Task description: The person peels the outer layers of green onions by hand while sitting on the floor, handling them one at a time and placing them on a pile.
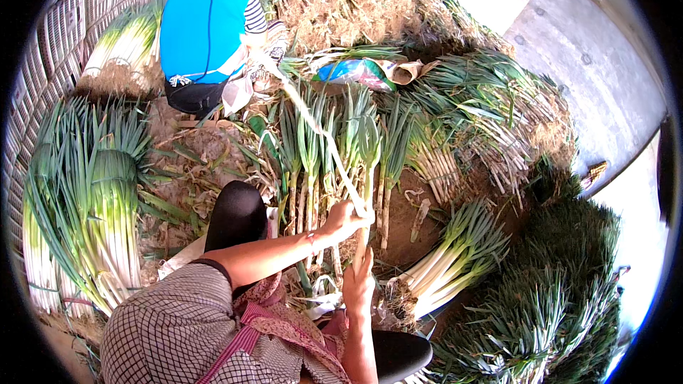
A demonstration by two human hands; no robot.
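Observation:
Upright before me stands a green onion stalk (369, 170). My right hand (358, 282) is closed around its lower, pale part. Higher up, my left hand (347, 221) pinches a long pale strip (320, 130) against the stalk; the strip stretches up and away towards the co-worker and looks blurred. Just beyond my hands, several unpeeled green onions (309, 170) lie side by side with their leaves pointing away from me. To the right of my hands lies a pile of cleaner, white-stemmed green onions (443, 269), roots towards me.
A co-worker in a blue vest (205, 26) crouches ahead. Tied green onion bundles (113, 186) stand at the left, near stacked plastic crates (69, 16). Large heaps of green onions (347, 5) lie at the back and right. Leaf scraps (187, 154) litter the floor.

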